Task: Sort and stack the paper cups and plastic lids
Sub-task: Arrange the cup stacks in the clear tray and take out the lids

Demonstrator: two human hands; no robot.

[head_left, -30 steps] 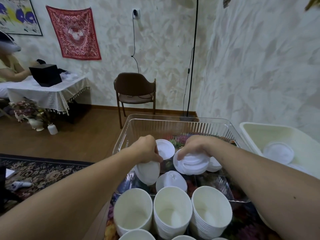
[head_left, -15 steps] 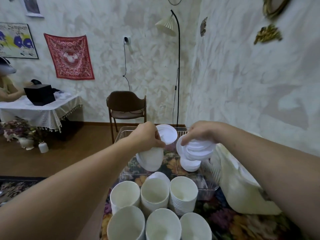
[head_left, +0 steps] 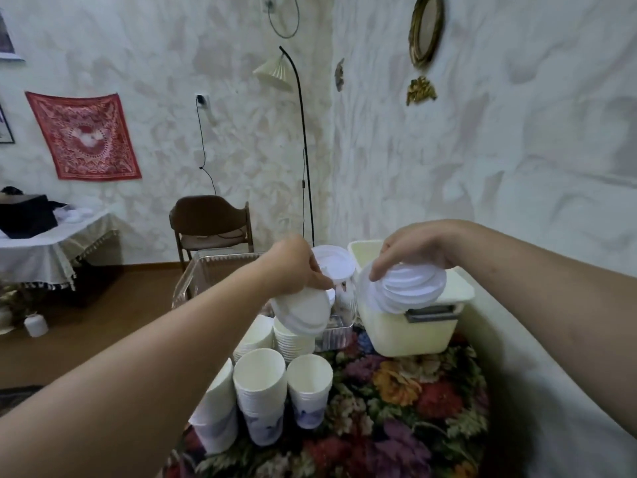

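Observation:
My left hand (head_left: pixel 293 267) grips white plastic lids (head_left: pixel 303 312), one tilted below the fingers and another (head_left: pixel 334 263) sticking up behind them, above the clear plastic bin (head_left: pixel 203 270). My right hand (head_left: pixel 413 250) holds a stack of several white lids (head_left: pixel 412 289) over the cream plastic tub (head_left: pixel 410 332). Stacks of white paper cups (head_left: pixel 260 388) stand on the flowered tablecloth (head_left: pixel 396 408) below my left forearm, with more stacks (head_left: pixel 293 339) behind them.
A wall runs close along the right side. A brown chair (head_left: pixel 210 225) and a floor lamp (head_left: pixel 303 150) stand behind the bin. A cloth-covered side table (head_left: pixel 51 243) is at the far left, over a wooden floor.
Both hands have lifted their lids out of the clear bin. The right hand's stack has moved right, over the cream tub. The camera has tilted up and drawn back.

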